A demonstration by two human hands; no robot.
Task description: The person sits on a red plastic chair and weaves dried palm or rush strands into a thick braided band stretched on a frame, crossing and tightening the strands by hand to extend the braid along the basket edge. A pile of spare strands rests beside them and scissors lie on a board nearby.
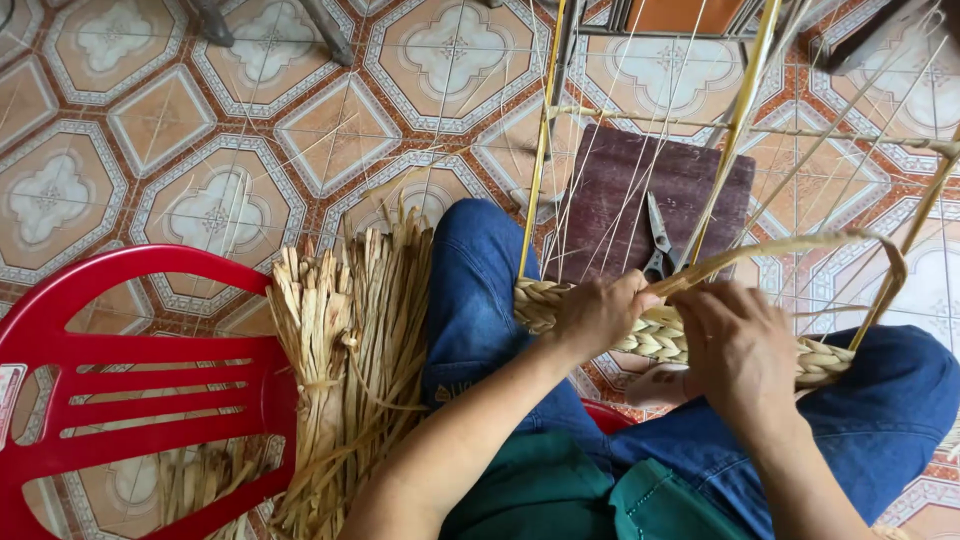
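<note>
The braided band [680,335] lies across the person's knees at the foot of the bamboo frame [540,150]. The left hand [597,315] is closed on it, pinning the woven edge. The right hand [740,350], just beside, pinches a flat dried strand [790,243] looping up. Mid-weave, I judge; next the strand needs tucking between the strings. Behind the band, scissors [658,240] rest on a dark board [650,190].

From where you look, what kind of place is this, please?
Probably a home or small workshop for hand weaving: a patterned tiled floor, a bundle of dried straw against a red plastic chair, scissors, and a braided band under both hands.
</note>
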